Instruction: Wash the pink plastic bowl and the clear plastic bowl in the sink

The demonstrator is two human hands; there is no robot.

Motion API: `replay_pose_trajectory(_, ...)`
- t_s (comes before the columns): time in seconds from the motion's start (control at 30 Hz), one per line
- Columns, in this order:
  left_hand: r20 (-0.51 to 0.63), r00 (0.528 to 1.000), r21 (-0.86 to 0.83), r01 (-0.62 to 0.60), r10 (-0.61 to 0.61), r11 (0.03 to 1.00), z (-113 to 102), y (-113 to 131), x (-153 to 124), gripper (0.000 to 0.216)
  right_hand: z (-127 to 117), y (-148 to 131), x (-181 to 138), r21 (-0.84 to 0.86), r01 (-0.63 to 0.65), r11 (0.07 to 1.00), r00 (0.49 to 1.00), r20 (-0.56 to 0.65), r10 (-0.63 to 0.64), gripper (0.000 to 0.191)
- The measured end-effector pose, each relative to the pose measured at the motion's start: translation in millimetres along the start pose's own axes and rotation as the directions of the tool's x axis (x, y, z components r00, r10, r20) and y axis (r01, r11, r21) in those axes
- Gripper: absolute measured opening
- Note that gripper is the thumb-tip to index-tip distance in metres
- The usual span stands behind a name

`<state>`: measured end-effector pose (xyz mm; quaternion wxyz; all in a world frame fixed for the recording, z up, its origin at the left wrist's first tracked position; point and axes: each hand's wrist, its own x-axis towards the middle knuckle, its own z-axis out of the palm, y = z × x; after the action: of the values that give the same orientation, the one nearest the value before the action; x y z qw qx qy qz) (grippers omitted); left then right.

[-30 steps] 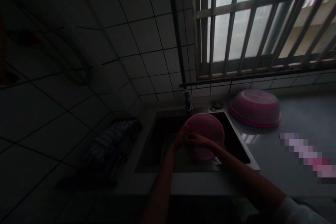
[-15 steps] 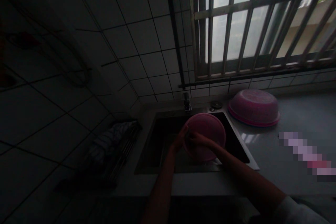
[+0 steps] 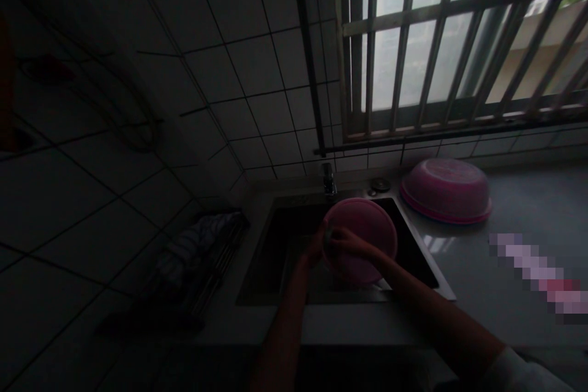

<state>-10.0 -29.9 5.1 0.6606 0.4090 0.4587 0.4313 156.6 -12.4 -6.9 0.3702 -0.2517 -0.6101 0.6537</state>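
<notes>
A pink plastic basin [image 3: 367, 233] is tilted in the sink [image 3: 271, 257], its inside facing me. My left hand [image 3: 315, 244] grips its left rim, the fingers mostly behind the wall. My right hand [image 3: 344, 242] is inside the basin near that same rim, fingers closed around a small dark greenish thing [image 3: 327, 235]. The dim light hides what kind of thing it is. It lies against the basin's left inner wall, close to my left hand. A faucet [image 3: 328, 180] stands just behind the basin.
An upturned pink basin [image 3: 445, 190] lies on the counter [image 3: 519, 208] right of the sink. A round drain cover [image 3: 380, 184] lies behind the sink. Left is a dark rack [image 3: 215, 275] with a striped cloth [image 3: 197, 239]. A barred window [image 3: 422, 61] is above.
My right hand has shifted slightly along the basin's left inner wall, and more of the dark greenish thing shows. My left hand keeps its hold on the rim. The view has shifted slightly.
</notes>
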Motion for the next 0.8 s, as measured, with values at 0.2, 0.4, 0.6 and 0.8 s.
replay_pose_trajectory(0.2, 0.028, 0.996, 0.02, -0.09, 0.089, 0.996, 9, 4, -2, 0.066, -19, -16, 2, -0.056, 0.071, 0.996, 0.922, -0.376, -0.087, 0.038)
replay_pose_trajectory(0.4, 0.043, 0.987, -0.002, -0.155, 0.155, 0.988, 10, 5, -1, 0.064, -22, -10, 3, -0.049, 0.059, 0.997, 0.939, -0.337, -0.072, 0.041)
replay_pose_trajectory(0.6, -0.026, 0.999, -0.001, -0.041, 0.041, 0.999, -1, 1, 1, 0.069, 8, 3, -1, -0.041, -0.012, 0.999, 0.999, 0.038, 0.013, 0.042)
replay_pose_trajectory(0.8, 0.092, 0.987, -0.037, -0.128, 0.131, 0.991, 7, 0, 4, 0.068, -21, -16, 2, -0.033, 0.063, 0.997, 0.914, -0.398, -0.071, 0.038)
